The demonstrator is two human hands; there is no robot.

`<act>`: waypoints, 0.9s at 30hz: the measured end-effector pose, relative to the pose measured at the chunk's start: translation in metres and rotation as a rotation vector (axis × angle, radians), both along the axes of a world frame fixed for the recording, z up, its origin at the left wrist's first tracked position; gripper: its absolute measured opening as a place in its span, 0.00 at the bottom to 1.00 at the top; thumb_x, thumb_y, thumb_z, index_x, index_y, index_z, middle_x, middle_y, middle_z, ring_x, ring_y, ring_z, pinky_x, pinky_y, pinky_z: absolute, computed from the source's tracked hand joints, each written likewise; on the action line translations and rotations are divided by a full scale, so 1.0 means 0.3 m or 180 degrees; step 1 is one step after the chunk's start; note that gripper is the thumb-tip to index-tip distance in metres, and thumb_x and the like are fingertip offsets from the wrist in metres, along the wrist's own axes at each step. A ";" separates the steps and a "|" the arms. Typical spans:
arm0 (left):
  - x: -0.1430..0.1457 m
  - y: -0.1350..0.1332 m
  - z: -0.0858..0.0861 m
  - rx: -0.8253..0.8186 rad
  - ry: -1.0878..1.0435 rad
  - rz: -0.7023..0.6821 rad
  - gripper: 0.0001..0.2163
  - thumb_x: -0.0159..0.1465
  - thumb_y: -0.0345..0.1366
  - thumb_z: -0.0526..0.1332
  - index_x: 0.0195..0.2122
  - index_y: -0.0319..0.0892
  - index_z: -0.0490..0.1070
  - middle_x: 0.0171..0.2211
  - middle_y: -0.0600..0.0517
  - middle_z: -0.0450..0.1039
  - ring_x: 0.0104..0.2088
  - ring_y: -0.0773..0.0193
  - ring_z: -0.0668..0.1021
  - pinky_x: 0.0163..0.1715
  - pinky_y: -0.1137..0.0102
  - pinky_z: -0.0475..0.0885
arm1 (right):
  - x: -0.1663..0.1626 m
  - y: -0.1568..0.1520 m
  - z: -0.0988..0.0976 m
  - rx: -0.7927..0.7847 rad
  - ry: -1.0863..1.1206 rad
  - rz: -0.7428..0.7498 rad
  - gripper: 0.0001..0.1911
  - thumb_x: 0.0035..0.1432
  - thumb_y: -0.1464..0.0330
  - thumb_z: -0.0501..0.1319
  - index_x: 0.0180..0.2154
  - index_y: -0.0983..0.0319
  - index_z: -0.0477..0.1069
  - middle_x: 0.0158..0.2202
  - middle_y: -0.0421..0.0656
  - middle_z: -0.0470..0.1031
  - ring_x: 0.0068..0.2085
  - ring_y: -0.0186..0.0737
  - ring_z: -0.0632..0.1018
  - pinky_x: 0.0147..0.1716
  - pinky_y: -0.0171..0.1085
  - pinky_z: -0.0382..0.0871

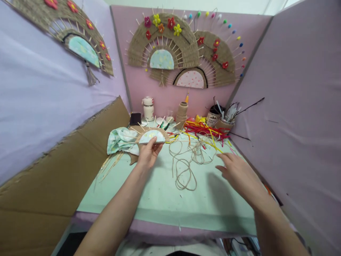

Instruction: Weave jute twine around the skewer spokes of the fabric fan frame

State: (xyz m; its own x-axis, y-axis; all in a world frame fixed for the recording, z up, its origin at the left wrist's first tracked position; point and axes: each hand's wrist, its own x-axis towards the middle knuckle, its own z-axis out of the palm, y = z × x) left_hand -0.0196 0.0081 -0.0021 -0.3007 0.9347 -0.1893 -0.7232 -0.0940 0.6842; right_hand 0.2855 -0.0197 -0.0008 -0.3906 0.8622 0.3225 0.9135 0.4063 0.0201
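My left hand [149, 153] grips a small half-round fan [152, 136] by its straight lower edge, thumb on the pale blue-green patterned fabric centre. Thin wooden sticks radiate from the fan, and a band of brown twine is woven around the fabric. My right hand [234, 170] hovers over the right side of the table, thumb and fingers apart, with nothing visible between them. Just left of it, loose loops of twine [186, 177] lie in a tangle. Whether a strand touches the right fingertips is hard to make out.
Behind lie red and yellow pipe cleaners [206, 129], a twine spool [182, 115], a white bottle [148, 108] and a cup of sticks [225, 125]. Crumpled fabric [121, 139] and loose sticks [113, 165] are left. Finished fans [162, 25] hang on the pink panel; cardboard [66, 156] borders the left.
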 end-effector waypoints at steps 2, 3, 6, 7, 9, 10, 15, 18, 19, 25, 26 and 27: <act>-0.002 -0.006 -0.006 0.0010 0.0045 -0.0006 0.07 0.56 0.28 0.65 0.36 0.39 0.71 0.26 0.53 0.77 0.25 0.70 0.79 0.25 0.79 0.75 | -0.143 0.019 0.030 -0.0182 0.0328 0.0785 0.12 0.58 0.72 0.59 0.44 0.61 0.72 0.42 0.48 0.74 0.43 0.45 0.73 0.40 0.40 0.64; -0.005 -0.010 -0.008 0.0012 0.0064 -0.0003 0.07 0.56 0.28 0.65 0.36 0.39 0.71 0.26 0.53 0.77 0.25 0.70 0.79 0.25 0.78 0.75 | -0.213 0.034 0.030 -0.0401 0.0332 0.1172 0.10 0.57 0.74 0.58 0.41 0.60 0.73 0.39 0.46 0.74 0.41 0.43 0.73 0.39 0.38 0.63; -0.020 -0.015 -0.013 0.0027 0.0092 0.0032 0.09 0.55 0.28 0.66 0.36 0.40 0.70 0.27 0.54 0.77 0.25 0.70 0.79 0.26 0.78 0.75 | -0.371 0.092 -0.015 -0.0844 0.0282 0.1909 0.09 0.56 0.77 0.58 0.36 0.61 0.75 0.35 0.45 0.74 0.39 0.41 0.71 0.37 0.36 0.61; -0.025 -0.016 -0.014 0.0036 0.0088 0.0049 0.09 0.54 0.29 0.66 0.37 0.40 0.70 0.27 0.54 0.77 0.25 0.70 0.79 0.26 0.78 0.74 | -0.402 0.112 -0.038 -0.0919 0.0312 0.2005 0.09 0.55 0.77 0.58 0.34 0.61 0.75 0.34 0.45 0.73 0.39 0.41 0.70 0.36 0.36 0.61; -0.034 -0.015 -0.015 0.0051 0.0057 0.0060 0.10 0.54 0.29 0.66 0.37 0.40 0.70 0.27 0.54 0.77 0.25 0.70 0.79 0.26 0.78 0.74 | -0.434 0.145 -0.080 -0.1007 0.0374 0.2105 0.09 0.53 0.78 0.59 0.32 0.60 0.75 0.34 0.45 0.73 0.38 0.41 0.68 0.35 0.35 0.60; -0.036 -0.015 -0.016 0.0063 0.0035 0.0052 0.10 0.54 0.30 0.67 0.37 0.40 0.70 0.26 0.54 0.76 0.25 0.70 0.79 0.26 0.78 0.74 | -0.439 0.156 -0.097 -0.1034 0.0411 0.2130 0.09 0.52 0.79 0.60 0.31 0.60 0.75 0.35 0.45 0.73 0.39 0.42 0.68 0.35 0.35 0.60; -0.040 -0.013 -0.022 0.0126 -0.0043 0.0006 0.09 0.54 0.30 0.66 0.36 0.39 0.71 0.26 0.54 0.77 0.25 0.69 0.79 0.27 0.77 0.74 | -0.431 0.164 -0.119 -0.1111 0.0716 0.2187 0.07 0.53 0.77 0.59 0.26 0.61 0.71 0.33 0.44 0.72 0.39 0.41 0.68 0.38 0.36 0.61; -0.044 -0.012 -0.027 0.0151 -0.0117 0.0117 0.10 0.54 0.29 0.66 0.38 0.41 0.71 0.29 0.54 0.78 0.27 0.68 0.80 0.30 0.75 0.75 | -0.425 0.142 -0.103 -0.1029 0.1156 0.2069 0.06 0.59 0.75 0.54 0.34 0.61 0.68 0.35 0.44 0.71 0.39 0.40 0.69 0.40 0.38 0.63; -0.045 -0.011 -0.028 0.0174 -0.0160 0.0148 0.10 0.54 0.29 0.66 0.38 0.41 0.71 0.29 0.54 0.78 0.28 0.68 0.80 0.31 0.74 0.75 | -0.424 0.135 -0.099 -0.1036 0.1474 0.1984 0.06 0.60 0.74 0.53 0.35 0.61 0.67 0.35 0.43 0.71 0.39 0.39 0.70 0.40 0.38 0.63; -0.023 -0.017 -0.040 0.0427 -0.0332 0.0072 0.09 0.54 0.28 0.66 0.37 0.41 0.71 0.32 0.54 0.78 0.34 0.66 0.80 0.45 0.64 0.74 | -0.443 0.104 -0.096 -0.1638 0.4320 0.1355 0.05 0.59 0.65 0.55 0.32 0.59 0.61 0.28 0.38 0.72 0.32 0.35 0.72 0.34 0.36 0.63; -0.016 -0.019 -0.042 0.0455 -0.0323 0.0049 0.10 0.54 0.28 0.66 0.37 0.41 0.71 0.32 0.54 0.78 0.34 0.66 0.80 0.46 0.62 0.73 | -0.450 0.101 -0.098 -0.1835 0.4684 0.1239 0.06 0.58 0.65 0.57 0.32 0.59 0.61 0.27 0.37 0.71 0.29 0.34 0.71 0.32 0.35 0.63; -0.009 -0.021 -0.044 0.0478 -0.0307 0.0035 0.10 0.53 0.27 0.66 0.37 0.42 0.71 0.33 0.54 0.78 0.35 0.65 0.80 0.48 0.60 0.73 | -0.457 0.099 -0.101 -0.2015 0.4959 0.1119 0.07 0.56 0.64 0.58 0.31 0.59 0.61 0.25 0.36 0.71 0.27 0.33 0.69 0.29 0.34 0.62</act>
